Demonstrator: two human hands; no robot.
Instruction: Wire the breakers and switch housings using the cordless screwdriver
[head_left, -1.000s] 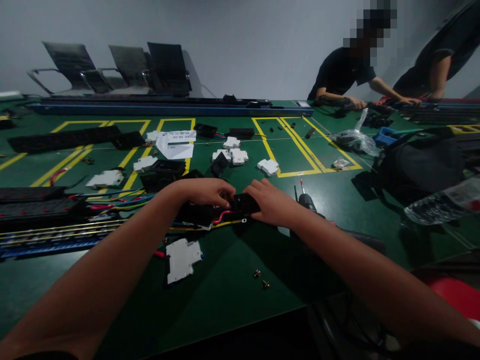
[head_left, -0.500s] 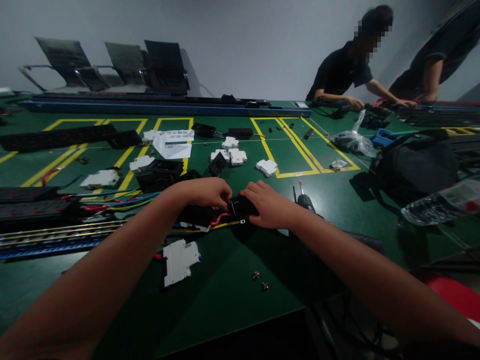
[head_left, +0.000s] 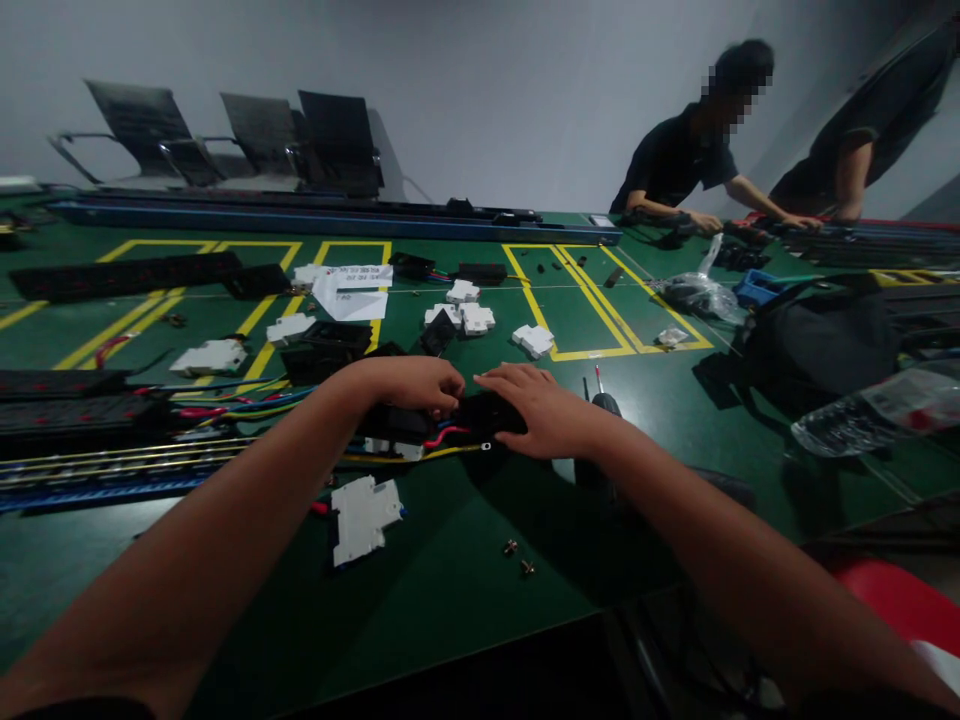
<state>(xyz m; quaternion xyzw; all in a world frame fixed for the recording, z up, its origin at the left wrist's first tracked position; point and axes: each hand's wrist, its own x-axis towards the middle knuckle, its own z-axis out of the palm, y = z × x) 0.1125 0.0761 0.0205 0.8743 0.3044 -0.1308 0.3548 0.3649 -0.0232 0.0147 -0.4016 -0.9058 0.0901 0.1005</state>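
Note:
My left hand is closed, fingertips pinched at the left end of a small black part; whatever lies between them is too small to make out. Over the right side of that part rests my right hand, thumb below and fingers above, gripping it. A pink-red wire and a yellow wire with a ring terminal run beside the part from the left. Nearer me lies a white breaker module, with two small screws to its right.
A power screwdriver lies just beyond my right wrist. White modules, paper and black socket strips are spread behind. A black bag and a plastic bottle sit right. Two people work at the far right.
My right hand's fingers have straightened and spread a little over the black part. My left hand has barely moved. The camera view has shifted slightly.

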